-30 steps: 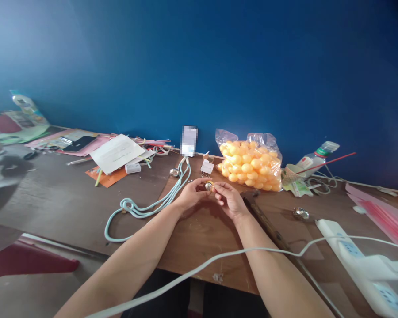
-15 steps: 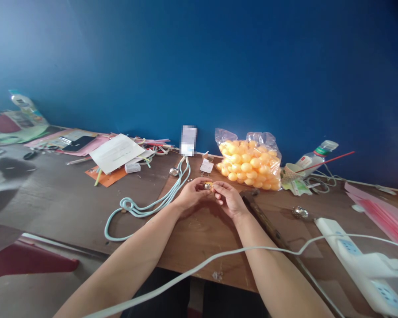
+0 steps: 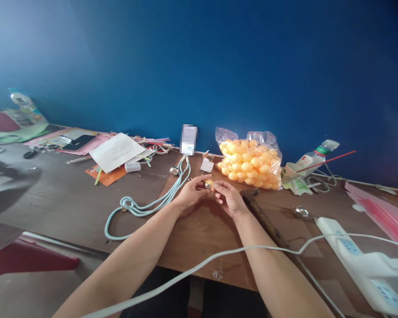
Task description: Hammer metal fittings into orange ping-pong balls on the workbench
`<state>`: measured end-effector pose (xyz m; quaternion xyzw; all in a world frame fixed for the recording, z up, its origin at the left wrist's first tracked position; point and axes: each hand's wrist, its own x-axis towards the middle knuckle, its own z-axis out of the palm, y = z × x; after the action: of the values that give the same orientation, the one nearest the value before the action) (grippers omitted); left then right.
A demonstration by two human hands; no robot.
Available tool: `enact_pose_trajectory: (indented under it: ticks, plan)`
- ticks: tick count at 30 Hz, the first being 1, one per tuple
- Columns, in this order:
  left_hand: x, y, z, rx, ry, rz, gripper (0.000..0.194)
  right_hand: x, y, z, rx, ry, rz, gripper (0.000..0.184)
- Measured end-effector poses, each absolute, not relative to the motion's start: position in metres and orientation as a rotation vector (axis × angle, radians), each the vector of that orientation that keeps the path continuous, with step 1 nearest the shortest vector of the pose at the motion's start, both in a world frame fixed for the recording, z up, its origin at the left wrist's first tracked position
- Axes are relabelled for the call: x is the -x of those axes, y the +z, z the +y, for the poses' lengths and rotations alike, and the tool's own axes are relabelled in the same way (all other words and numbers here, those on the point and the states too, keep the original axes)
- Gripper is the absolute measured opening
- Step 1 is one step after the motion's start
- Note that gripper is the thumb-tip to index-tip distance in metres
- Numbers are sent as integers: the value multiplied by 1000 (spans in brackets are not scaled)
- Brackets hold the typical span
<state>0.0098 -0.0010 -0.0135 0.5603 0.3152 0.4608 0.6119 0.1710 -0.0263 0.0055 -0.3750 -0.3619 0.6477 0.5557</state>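
Observation:
My left hand [image 3: 190,193] and my right hand [image 3: 228,197] meet over the brown table [image 3: 205,234], fingertips pinched together on a small round object [image 3: 208,184], silvery with an orange part. Both hands grip it from opposite sides just above the table top. A clear bag of orange balls [image 3: 248,162] stands just behind the hands. A wooden-handled hammer [image 3: 263,218] lies beside my right wrist.
A pale green cord [image 3: 146,205] loops left of my hands. A white power strip [image 3: 361,260] and white cable [image 3: 219,258] lie at right and front. A small metal piece [image 3: 300,212], a plastic bottle [image 3: 315,160], papers [image 3: 116,152] and straws [image 3: 381,216] lie around.
Both hands stay pinched on the small object; they have shifted only very slightly. The view has drifted a little.

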Motion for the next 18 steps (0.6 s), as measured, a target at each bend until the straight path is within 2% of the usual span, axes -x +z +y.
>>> enact_pose_trajectory:
  ticks: [18]
  plan:
    - [-9,-17,4,-1397,1070,785,52,-172,5,-26,936,1520,-888,21]
